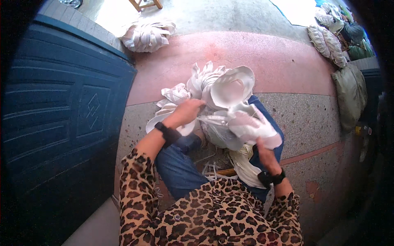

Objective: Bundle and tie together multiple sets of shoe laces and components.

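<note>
My right hand (267, 156) is closed on the near end of a white, curved fabric piece (256, 127) that looks like a shoe upper; its exact kind is unclear. Beside a pile of similar white pieces (203, 82), my left hand (188, 112) has its fingers pressed together; whatever they pinch is hidden. A large, hollow white piece (233, 88) faces up just beyond both hands. Clear plastic (215, 133) shows below, between my knees. More white pieces (180, 128) spread under my left wrist.
A bundle of white strips (148, 36) lies on the floor at the far left. To the left stands a dark blue panelled door (61, 102). Stuffed sacks (349, 96) and white bundles (326, 45) line the right side. Pale cloth (246, 166) rests by my right leg.
</note>
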A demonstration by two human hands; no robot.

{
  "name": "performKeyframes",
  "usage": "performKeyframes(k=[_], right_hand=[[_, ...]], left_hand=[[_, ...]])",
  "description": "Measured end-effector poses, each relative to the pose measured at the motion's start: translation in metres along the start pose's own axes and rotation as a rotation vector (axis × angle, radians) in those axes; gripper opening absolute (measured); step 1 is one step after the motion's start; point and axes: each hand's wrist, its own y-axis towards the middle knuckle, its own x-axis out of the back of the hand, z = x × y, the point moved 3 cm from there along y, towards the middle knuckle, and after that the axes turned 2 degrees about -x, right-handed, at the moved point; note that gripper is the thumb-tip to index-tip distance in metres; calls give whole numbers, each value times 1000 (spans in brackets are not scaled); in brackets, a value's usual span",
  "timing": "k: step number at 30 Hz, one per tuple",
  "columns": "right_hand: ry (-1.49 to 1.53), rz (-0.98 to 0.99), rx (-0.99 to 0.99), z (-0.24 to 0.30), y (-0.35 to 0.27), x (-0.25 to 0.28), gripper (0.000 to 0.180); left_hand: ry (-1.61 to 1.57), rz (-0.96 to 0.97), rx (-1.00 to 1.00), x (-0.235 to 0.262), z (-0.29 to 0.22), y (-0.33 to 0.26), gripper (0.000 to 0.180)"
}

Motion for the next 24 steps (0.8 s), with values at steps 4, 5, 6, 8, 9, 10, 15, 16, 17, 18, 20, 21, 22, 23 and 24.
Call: performKeyframes(k=[4,5,6,8,9,10,15,16,17,18,20,21,22,23,24], right_hand=[[-54,104,241,1,-8,-19,49],[-24,127,217,7,-4,-15,49],[4,153,191,12,1,-10,49],[53,144,168,18,11,-3,46],[94,106,180,16,17,2,46],[138,65,193,13,21,7,45],[596,164,-67,-12,66,14,47],[662,182,-33,6,78,5,45],[731,204,2,25,88,-3,44],[800,233,35,44,100,-13,42],[887,371,107,111,101,-31,39],[912,457,139,143,96,-41,38],[854,462,202,165,87,-54,36],[833,454,222,186,77,-64,35],[818,459,238,209,60,-74,34]], left_hand=[[26,122,-45,-51,-2,73,45],[54,167,-60,-61,0,84,42],[80,213,-73,-75,5,92,39],[177,377,-70,-91,9,107,33],[193,369,-64,-89,19,110,28],[211,361,-61,-86,27,112,26],[201,34,113,7,46,94,30],[227,-30,140,40,41,87,29],[300,-69,122,77,41,73,29],[375,-110,112,115,41,56,29],[558,-131,80,174,35,18,29],[640,-133,78,195,20,0,29],[718,-124,116,223,-7,-23,28],[742,-178,126,240,-21,-43,26],[774,-234,155,261,-35,-73,23]])
